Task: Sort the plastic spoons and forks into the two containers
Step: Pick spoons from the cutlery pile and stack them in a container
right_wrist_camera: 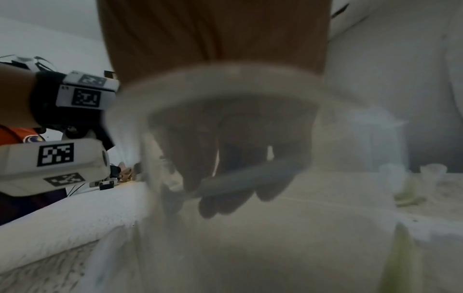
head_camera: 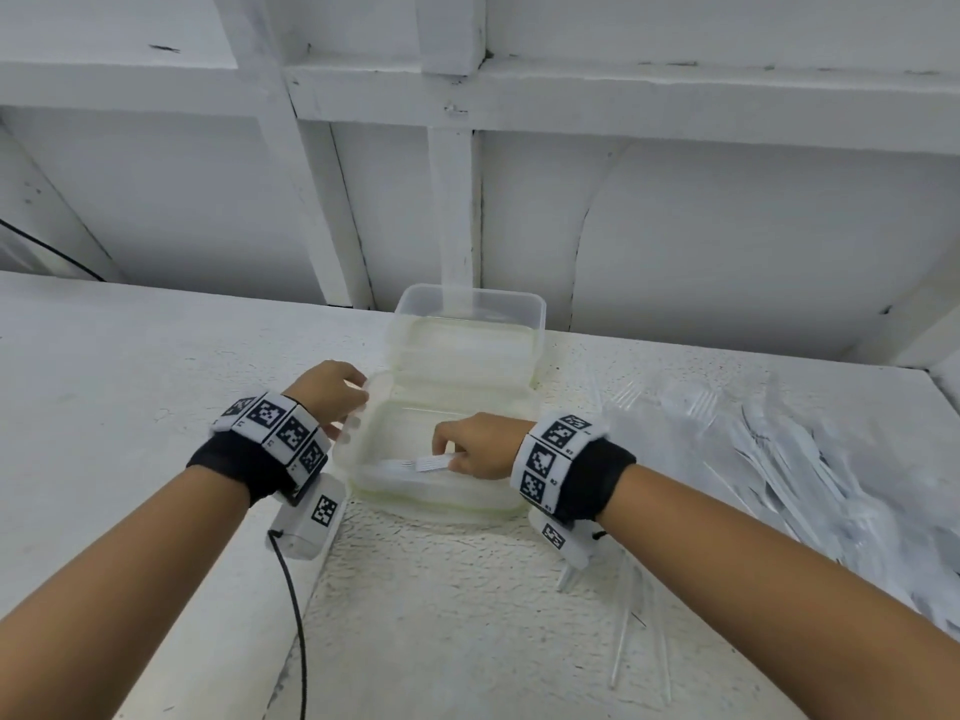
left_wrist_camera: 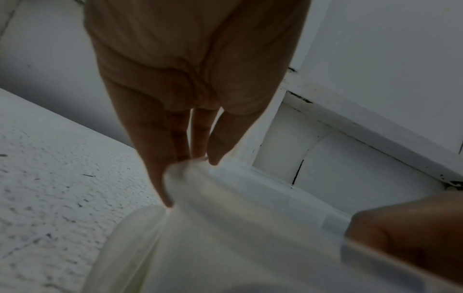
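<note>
1. We are early in the sort: our right hand (head_camera: 480, 448) pinches a white plastic fork (head_camera: 413, 465) by its handle, low inside the near clear rectangular plastic container (head_camera: 363, 472).
2. Our left hand (head_camera: 332, 394) grips that container's left rim, fingers curled over it.
3. The far clear plastic container (head_camera: 540, 324) looks empty.
4. Most work remains: a heap of clear plastic cutlery (head_camera: 779, 449) lies right of the containers on the white table (head_camera: 130, 366), with loose pieces (head_camera: 631, 615) under our right wrist.
</note>
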Available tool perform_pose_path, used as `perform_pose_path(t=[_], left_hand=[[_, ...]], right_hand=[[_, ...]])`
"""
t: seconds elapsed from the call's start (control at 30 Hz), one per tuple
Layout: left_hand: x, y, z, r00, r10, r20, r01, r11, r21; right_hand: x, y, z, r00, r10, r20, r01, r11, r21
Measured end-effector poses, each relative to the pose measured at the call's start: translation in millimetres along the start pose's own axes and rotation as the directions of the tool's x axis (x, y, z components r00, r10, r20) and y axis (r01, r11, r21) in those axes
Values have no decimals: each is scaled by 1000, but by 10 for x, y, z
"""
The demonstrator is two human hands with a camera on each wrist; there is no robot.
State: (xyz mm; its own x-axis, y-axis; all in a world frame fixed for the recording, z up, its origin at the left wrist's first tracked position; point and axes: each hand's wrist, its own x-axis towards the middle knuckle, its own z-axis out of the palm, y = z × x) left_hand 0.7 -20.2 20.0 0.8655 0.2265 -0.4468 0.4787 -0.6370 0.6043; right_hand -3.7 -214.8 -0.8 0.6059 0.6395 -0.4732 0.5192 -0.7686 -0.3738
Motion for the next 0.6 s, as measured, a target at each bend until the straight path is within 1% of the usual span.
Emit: perform_pose_path(t=[0.07, 0.23, 0.37, 0.6], left_hand=[[18, -12, -9, 1000, -5, 14, 5, 1000, -23], [34, -10, -22, 1000, 0, 23, 1, 999, -40], [48, -14, -17, 1000, 2, 23, -1, 999, -43], [66, -46, -15, 1000, 3, 18, -3, 1000, -27]], right_hand=[[8, 22, 14, 1000, -15, 13, 15, 1000, -2], [60, 26, 37, 999, -34, -1, 34, 999, -5], [92, 21, 56, 998, -47, -39, 49, 997, 67], [104, 26, 81, 999, -25, -45, 28, 996, 82]])
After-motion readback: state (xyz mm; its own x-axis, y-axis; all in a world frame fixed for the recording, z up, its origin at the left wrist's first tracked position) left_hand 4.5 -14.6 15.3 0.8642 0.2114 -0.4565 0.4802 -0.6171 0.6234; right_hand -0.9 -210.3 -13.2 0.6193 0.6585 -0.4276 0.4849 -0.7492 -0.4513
